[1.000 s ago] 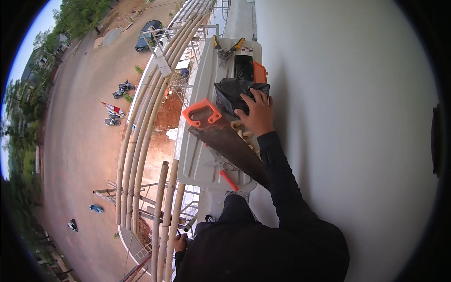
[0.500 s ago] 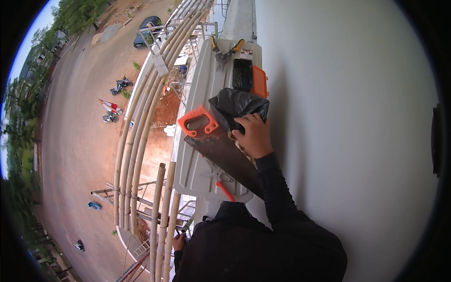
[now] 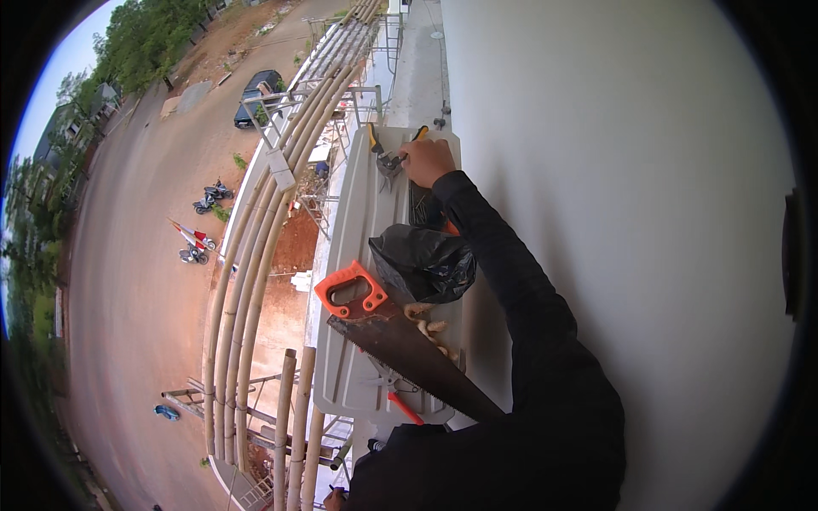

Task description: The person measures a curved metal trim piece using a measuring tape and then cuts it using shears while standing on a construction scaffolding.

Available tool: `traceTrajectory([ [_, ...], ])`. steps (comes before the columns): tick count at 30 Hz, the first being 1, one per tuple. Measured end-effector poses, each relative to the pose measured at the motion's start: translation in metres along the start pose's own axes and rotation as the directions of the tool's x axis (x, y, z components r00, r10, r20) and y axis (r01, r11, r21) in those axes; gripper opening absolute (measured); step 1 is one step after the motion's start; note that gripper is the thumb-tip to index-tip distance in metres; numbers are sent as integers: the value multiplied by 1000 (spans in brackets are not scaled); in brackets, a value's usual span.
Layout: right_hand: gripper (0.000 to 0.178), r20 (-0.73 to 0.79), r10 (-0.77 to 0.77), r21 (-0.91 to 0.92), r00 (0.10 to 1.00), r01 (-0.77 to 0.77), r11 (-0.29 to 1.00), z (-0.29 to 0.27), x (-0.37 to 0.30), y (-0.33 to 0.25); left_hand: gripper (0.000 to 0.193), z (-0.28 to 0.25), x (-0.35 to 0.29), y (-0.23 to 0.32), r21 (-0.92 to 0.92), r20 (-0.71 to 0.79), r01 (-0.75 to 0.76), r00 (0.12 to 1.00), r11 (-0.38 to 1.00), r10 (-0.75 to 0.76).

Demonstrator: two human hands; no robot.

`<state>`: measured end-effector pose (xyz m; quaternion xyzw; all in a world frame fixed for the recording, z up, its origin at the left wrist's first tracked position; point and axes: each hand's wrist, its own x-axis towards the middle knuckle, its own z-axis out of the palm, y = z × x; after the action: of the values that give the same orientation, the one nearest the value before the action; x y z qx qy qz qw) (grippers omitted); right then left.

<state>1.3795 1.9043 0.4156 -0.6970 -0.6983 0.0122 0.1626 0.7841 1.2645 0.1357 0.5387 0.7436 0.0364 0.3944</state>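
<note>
Fingers of the right hand [image 3: 429, 162], curled narrow, have left the black plastic bag [image 3: 423, 264] for the yellow-handled tin snips [image 3: 388, 164] atop the grey lid's [image 3: 362, 213] far end, seemingly the work's new focus, their grip unclear.

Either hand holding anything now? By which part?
Right hand: at the snips' right-side handle, but a closed grip can't be confirmed. Left hand: cut off by the frame's lower edge, can't tell.

Grey panel [image 3: 365, 209] under saw [image 3: 400, 341], bag [image 3: 423, 262], snips [image 3: 388, 167]
</note>
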Motion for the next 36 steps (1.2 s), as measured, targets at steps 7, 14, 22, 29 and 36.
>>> traceTrajectory([
  [7, 25, 93, 35, -348, 995, -1, 938, 65, 86, 35, 31, -8, 3, -9, 213, 107, 23, 993, 977, -47],
  [14, 31, 343, 96, -344, 934, 29, 939, 89, 114, 34, 31, -1, 64, 38, 115, 52, 117, 991, 986, -124],
  [22, 27, 333, -45, -440, 942, 197, 876, 94, 119, 51, 32, 27, 12, 38, 84, 53, 141, 988, 986, -145],
  [29, 19, 388, -127, -433, 913, 302, 849, 73, 121, 41, 30, 50, -29, 19, -26, 113, 269, 958, 963, -265],
  [36, 19, 371, -312, -451, 875, 463, 763, 71, 133, 34, 30, 22, -16, 87, -424, 145, 592, 791, 685, -594],
])
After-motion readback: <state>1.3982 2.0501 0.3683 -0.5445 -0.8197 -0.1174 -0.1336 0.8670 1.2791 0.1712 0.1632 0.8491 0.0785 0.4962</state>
